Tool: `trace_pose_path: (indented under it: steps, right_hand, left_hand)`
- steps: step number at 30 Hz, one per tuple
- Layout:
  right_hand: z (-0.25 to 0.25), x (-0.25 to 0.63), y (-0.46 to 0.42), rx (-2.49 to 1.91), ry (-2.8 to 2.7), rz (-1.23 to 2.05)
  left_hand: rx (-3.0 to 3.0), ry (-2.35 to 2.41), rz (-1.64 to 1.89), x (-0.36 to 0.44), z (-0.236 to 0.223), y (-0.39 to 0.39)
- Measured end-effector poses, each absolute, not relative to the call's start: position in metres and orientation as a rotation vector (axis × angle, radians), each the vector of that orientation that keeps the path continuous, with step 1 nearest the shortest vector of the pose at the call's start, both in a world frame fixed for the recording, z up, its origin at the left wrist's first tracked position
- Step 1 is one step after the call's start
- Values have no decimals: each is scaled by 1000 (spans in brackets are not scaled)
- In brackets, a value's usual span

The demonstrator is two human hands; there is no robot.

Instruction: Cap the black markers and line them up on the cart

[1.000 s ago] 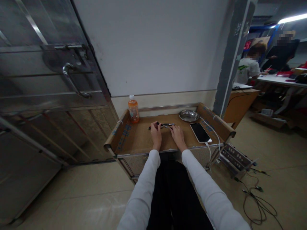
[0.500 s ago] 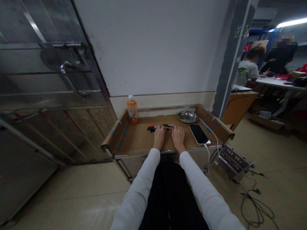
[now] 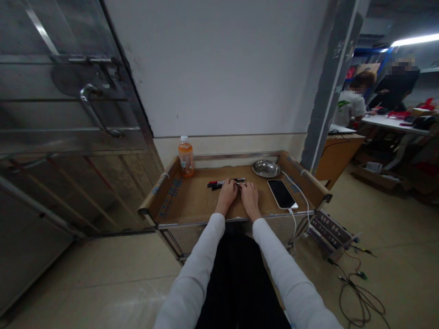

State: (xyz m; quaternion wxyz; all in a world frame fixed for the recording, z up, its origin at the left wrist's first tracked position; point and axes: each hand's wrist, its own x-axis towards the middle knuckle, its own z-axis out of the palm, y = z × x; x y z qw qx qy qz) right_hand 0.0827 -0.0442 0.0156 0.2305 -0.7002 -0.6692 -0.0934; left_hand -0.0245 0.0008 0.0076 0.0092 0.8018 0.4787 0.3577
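The person's left hand and right hand are resting close together, with fingers half curled over some pens. The fingers are hiding what is under them, so I cannot tell if either hand is gripping a pen. A cart with brown cardboard on top is standing in the middle of the frame. White sleeves are coming up from the bottom and leaning toward each other, with the backs of the hands facing up. A bottle of orange drink is standing left of the middle. A phone is lying to the right, below a shiny bowl. The pens are lying just below the middle, stretching left to right, and their right ends are sitting a bit higher. A red part is showing at the left.
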Motion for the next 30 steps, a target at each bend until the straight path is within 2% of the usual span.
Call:
trace_pose_path:
  steps: [7,30]
  right_hand:
    - [15,85,-41,-1953,-1840,-216]
    - [16,82,-37,-1971,-1719,-266]
  left_hand:
    - [2423,1365,1055,-25,8,0]
    - [2366,1800,1023,-25,15,-3]
